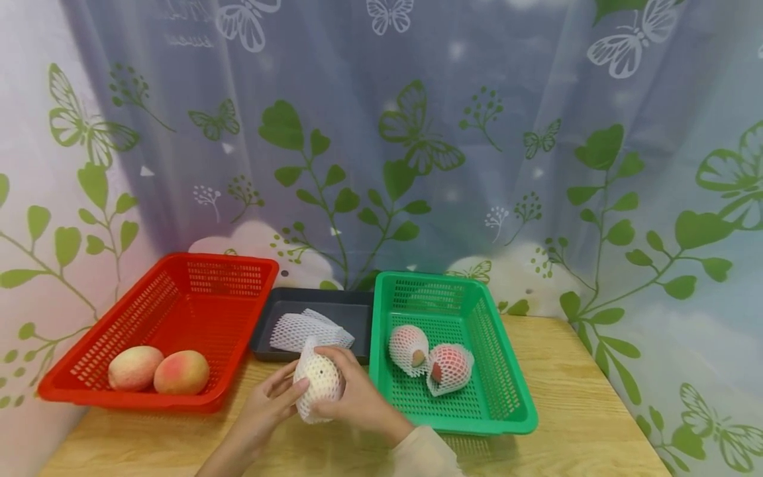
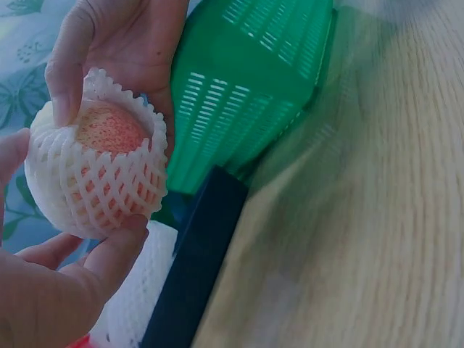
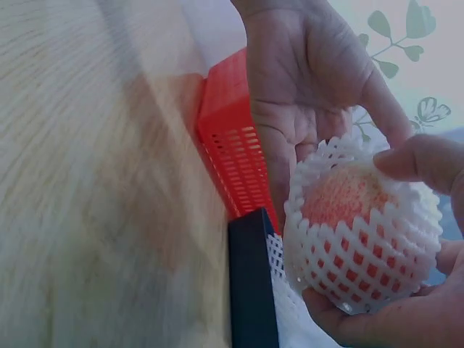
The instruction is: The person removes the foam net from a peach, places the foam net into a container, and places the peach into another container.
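Observation:
Both hands hold a peach (image 1: 325, 383) in a white foam net sleeve (image 1: 305, 405) above the table's front. My left hand (image 1: 271, 404) grips it from the left, fingers at the net's side. On the other side my right hand (image 1: 356, 397) curls its fingers and thumb around the fruit. The wrist views show the reddish end of the peach (image 3: 348, 197) bare at the net's open, scalloped rim. My right thumb (image 3: 415, 158) presses near that rim. Some left fingers are hidden behind the net in the right wrist view.
A red basket (image 1: 232, 262) at left holds two bare peaches (image 1: 181, 372). Behind the hands, a dark grey tray (image 1: 360, 311) carries white foam nets (image 1: 304, 331). The green basket (image 1: 507, 371) at right contains two netted peaches (image 1: 450, 368). A patterned curtain (image 1: 369, 199) hangs behind the wooden table (image 1: 572, 384).

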Demonstrator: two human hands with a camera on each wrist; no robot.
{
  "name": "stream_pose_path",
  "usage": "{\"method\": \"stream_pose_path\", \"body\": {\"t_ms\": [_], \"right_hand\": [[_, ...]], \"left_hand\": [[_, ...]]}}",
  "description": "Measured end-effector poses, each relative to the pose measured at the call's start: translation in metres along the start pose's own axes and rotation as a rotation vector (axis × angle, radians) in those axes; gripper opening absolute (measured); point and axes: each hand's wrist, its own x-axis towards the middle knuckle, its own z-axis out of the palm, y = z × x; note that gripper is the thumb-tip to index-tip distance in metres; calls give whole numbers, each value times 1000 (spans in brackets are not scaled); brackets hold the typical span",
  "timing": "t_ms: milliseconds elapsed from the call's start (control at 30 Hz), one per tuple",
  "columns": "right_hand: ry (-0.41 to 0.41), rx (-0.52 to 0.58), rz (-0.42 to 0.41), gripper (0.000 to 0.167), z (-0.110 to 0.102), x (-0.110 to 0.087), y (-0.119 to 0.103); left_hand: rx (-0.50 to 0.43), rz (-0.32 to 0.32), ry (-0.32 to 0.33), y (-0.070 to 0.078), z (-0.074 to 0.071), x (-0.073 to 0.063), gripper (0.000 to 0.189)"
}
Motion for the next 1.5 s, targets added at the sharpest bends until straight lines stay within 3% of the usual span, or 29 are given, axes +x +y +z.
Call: {"method": "stream_pose_path", "body": {"t_ms": [267, 567, 733, 867, 1033, 1333, 1500], "right_hand": [[42, 15, 24, 78, 22, 1, 10], [185, -52, 127, 83, 41, 3, 25], [178, -14, 126, 74, 45, 3, 37], [162, 15, 90, 73, 47, 2, 47], [161, 44, 150, 73, 49, 4, 51], [290, -4, 167, 74, 53, 13, 55], [304, -7, 125, 68, 53, 13, 57]], "left_hand": [[10, -43, 30, -10, -11, -2, 58], [-54, -119, 83, -27, -18, 6, 63], [-69, -145, 121, -41, -21, 12, 66], [-37, -146, 140, -49, -22, 16, 71], [-53, -124, 133, -50, -20, 19, 72], [-145, -117, 160, -52, -14, 17, 68], [-150, -110, 169, -53, -11, 19, 69]]}}
